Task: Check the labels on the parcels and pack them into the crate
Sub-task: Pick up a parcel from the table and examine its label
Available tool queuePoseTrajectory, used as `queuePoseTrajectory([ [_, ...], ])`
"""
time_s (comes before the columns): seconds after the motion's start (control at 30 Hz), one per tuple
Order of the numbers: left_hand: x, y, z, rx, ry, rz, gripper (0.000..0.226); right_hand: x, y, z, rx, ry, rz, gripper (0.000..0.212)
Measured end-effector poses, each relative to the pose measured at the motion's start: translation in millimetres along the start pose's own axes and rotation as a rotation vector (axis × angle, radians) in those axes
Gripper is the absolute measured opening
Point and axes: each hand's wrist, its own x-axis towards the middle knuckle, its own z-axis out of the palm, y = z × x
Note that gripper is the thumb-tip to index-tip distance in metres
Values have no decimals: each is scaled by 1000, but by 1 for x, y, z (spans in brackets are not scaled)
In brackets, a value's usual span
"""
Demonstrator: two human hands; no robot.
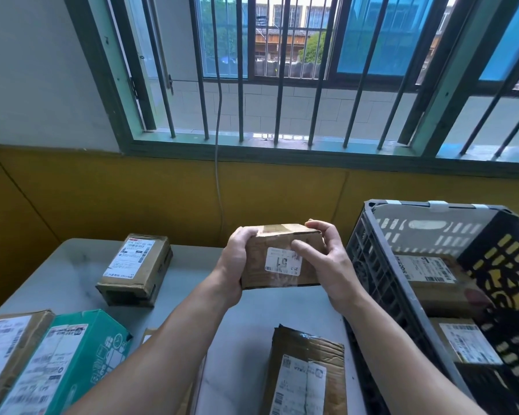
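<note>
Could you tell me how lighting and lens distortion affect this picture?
Head view: daylight from the barred window lights the scene evenly; wide-angle bending curves the window frame and tilts the crate; the held parcel label is soft, barely legible.

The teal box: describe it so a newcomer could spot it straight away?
Start at the grey table under the barred window and go to its near left corner. The teal box lies there, pressed against a brown parcel on its left. It is the only coloured carton; every other parcel is plain brown cardboard.
</note>
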Motion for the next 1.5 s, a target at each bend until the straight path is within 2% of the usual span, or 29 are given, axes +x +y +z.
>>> queuePoseTrajectory([
  [0.07,1,-4,-1,13,5,94,41,0,-2,1,-30,-5,48,43],
  [0.13,0,-7,-1,45,-9,141,39,2,-5,3,-53,3,110,56],
  [0.23,-1,-8,-2,56,-21,180,54,6,-8,5,-64,16,230,81],
  [0.3,-1,-9,-3,58,-37,204,53,7,-10,5,-44,-2,287,70],
  [0.4,-3,-7,-4,48,-84,212,40,6,-10,4,-75,1,285,45],
  [0.5,-4,-4,-5,-37,-150,165,54,6,-8,3,-59,39,267,36],
  [0.63,-1,-2,-8,-108,-113,99,48,5,-4,0,-42,30,253,47],
  [0.83,1,-8,-11,-191,-107,143,58,11,-4,-7,43,26,341,58],
  [0.97,0,-9,-10,-191,-101,159,65,13,-5,-11,53,22,348,44],
  [1.07,2,-5,-9,-226,-112,98,66,12,-2,-11,52,42,312,41],
  [1.23,2,2,-9,-266,-85,7,50,10,1,-11,79,18,281,46],
  [1.5,-7,0,-6,-237,-56,57,44,13,-3,-17,142,10,340,55],
])
